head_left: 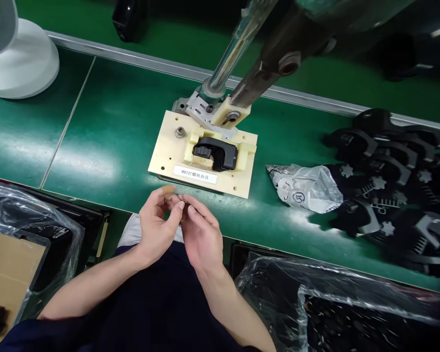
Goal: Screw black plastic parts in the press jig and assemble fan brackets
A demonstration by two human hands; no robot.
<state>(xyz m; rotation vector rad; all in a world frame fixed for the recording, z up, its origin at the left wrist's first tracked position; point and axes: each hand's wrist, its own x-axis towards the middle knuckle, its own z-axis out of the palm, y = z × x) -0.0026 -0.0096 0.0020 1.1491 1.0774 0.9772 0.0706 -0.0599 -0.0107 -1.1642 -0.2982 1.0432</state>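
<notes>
My left hand (157, 222) and my right hand (201, 230) meet at the fingertips, just off the near edge of the fixture. Both have their fingers pinched together. Whatever sits between them is too small and too covered to name. Just beyond the hands, a cream fixture plate (161, 154) with a printed label (195, 174) lies on the green bench. A black curved plastic part (220, 152) rests in the fixture's raised nest, touched by neither hand. A metal clamp arm (249, 88) and a steel post (234, 44) rise behind it.
On the right lie a clear plastic bag (308, 188) and a pile of black plastic parts (385, 166). A white fan base (22, 61) stands at the far left. Plastic-lined bins sit below the bench edge, the left one with cardboard (11, 274) inside.
</notes>
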